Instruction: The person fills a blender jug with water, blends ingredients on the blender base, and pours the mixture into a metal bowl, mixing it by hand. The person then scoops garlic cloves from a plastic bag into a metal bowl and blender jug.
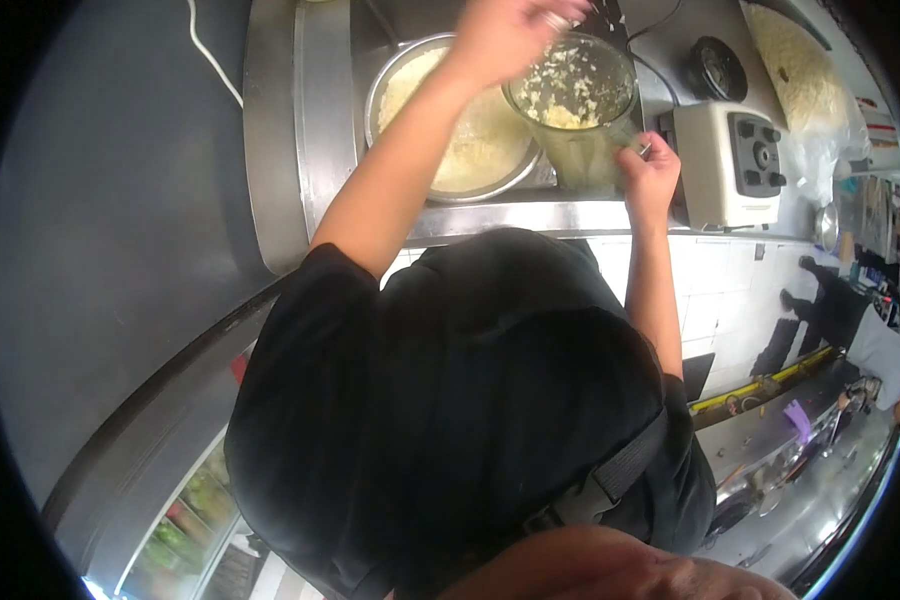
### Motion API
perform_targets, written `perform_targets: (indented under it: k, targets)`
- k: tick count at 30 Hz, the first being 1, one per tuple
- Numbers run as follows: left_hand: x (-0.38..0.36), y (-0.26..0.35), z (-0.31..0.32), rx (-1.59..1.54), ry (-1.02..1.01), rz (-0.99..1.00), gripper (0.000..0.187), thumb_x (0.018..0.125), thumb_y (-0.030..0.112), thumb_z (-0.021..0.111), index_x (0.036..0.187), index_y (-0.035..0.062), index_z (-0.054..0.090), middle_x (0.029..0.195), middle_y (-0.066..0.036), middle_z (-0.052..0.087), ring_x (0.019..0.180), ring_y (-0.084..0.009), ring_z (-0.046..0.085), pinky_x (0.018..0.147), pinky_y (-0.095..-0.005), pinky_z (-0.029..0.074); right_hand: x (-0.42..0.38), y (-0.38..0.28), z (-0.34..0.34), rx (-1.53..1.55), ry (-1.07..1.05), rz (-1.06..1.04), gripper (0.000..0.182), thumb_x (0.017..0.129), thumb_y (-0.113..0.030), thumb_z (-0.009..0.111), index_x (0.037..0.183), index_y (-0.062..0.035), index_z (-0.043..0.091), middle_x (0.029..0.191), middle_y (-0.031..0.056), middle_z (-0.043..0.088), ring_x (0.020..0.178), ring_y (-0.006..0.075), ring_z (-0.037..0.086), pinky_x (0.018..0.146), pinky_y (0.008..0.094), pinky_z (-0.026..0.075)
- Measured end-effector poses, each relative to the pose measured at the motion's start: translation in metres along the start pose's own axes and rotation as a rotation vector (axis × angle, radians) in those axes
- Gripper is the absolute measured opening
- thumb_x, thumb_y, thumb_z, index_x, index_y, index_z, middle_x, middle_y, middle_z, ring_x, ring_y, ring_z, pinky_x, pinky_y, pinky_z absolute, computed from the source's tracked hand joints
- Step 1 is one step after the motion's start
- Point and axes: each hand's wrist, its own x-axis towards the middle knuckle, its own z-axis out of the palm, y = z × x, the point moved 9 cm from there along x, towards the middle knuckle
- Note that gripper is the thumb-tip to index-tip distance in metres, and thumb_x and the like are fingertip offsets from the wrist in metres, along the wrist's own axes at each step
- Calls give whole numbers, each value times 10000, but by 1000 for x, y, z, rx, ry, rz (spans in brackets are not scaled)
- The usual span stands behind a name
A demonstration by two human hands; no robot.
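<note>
My right hand (652,172) is closed around the handle of a clear blender jar (585,160), which tilts with its mouth facing up and away from me. Pale crumbly bits cling to the inside of the jar, and a yellowish mass lies near its lower rim. My left hand (510,40) is over the jar's far left rim, its fingers smeared by motion. Just left of the jar, partly under my left forearm, a wide metal bowl (375,105) holds a pale yellow, wet-looking mixture.
A cream blender base (715,165) with dark knobs stands right of the jar. Behind it are a round black item (718,70) and a plastic bag of pale crumbly food (795,65). The steel counter's raised edge (570,215) runs in front of me. Another person (875,345) is at far right.
</note>
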Motion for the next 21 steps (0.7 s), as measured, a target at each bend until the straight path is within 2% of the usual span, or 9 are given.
perform_targets:
  k: [2, 4, 6, 8, 10, 14, 16, 20, 21]
  targets:
    - [-21, -28, -43, 183, 165, -253, 201, 890, 78, 603, 1076, 73, 678, 1026, -72, 707, 929, -181, 672, 812, -303, 520, -1, -2, -2, 11, 12, -4, 107, 695, 22, 646, 723, -48, 570, 604, -68, 498, 514, 15, 380, 472, 204, 275]
    - [-62, -87, -53, 282, 196, -329, 295, 840, 217, 678, 1103, 84, 663, 1035, -119, 698, 955, -228, 671, 853, -326, 519, -1, -2, -4, 60, 18, -6, 110, 700, 36, 645, 734, -41, 576, 625, -62, 524, 522, 15, 399, 480, 196, 285]
    - [-135, -178, -12, 542, -317, -596, 423, 870, 257, 659, 1266, 136, 575, 1273, -175, 580, 1149, -283, 577, 933, -395, 478, -2, -5, -3, 77, 14, -19, 111, 700, 41, 645, 736, -39, 577, 639, -58, 536, 534, 16, 409, 488, 193, 293]
    - [-192, -169, 27, 903, -678, -546, 571, 857, 327, 664, 1378, 202, 465, 1446, -203, 394, 1277, -388, 435, 1005, -460, 415, -1, -8, -7, 85, 24, -39, 113, 700, 47, 645, 738, -36, 579, 653, -54, 548, 545, 16, 419, 496, 190, 301]
    - [-220, -155, 40, 1047, -774, -584, 563, 855, 287, 656, 1375, 217, 453, 1473, -192, 338, 1281, -461, 381, 998, -505, 404, -2, -8, -8, 110, 2, -70, 112, 699, 48, 642, 743, -34, 578, 674, -49, 557, 569, 19, 430, 514, 187, 313]
    - [-242, -195, 47, 826, -759, -662, 492, 838, 235, 661, 1302, 184, 506, 1380, -200, 438, 1239, -429, 434, 969, -488, 425, -1, -13, -9, 120, 24, -99, 105, 698, 51, 634, 743, -27, 580, 675, -55, 549, 579, 23, 432, 528, 187, 322]
    - [-240, -225, 35, 715, -530, -578, 377, 859, 182, 605, 1229, 141, 548, 1288, -217, 523, 1168, -386, 517, 906, -455, 458, 2, -7, -14, 94, 24, -97, 106, 698, 54, 633, 744, -26, 581, 678, -54, 551, 582, 24, 434, 530, 186, 324]
    - [-212, -216, -6, 630, -358, -707, 302, 847, 146, 611, 1144, 92, 592, 1077, -218, 634, 1009, -359, 614, 829, -422, 479, 0, -4, -13, 92, 37, -42, 110, 698, 61, 633, 747, -23, 582, 689, -50, 559, 592, 22, 438, 531, 188, 327]
    - [-204, -209, -21, 534, -186, -694, 266, 853, 140, 616, 1109, 70, 599, 996, -212, 645, 926, -367, 626, 787, -423, 481, 2, -1, -15, 75, 30, -67, 112, 699, 61, 634, 749, -23, 581, 696, -47, 564, 588, 16, 436, 521, 187, 320]
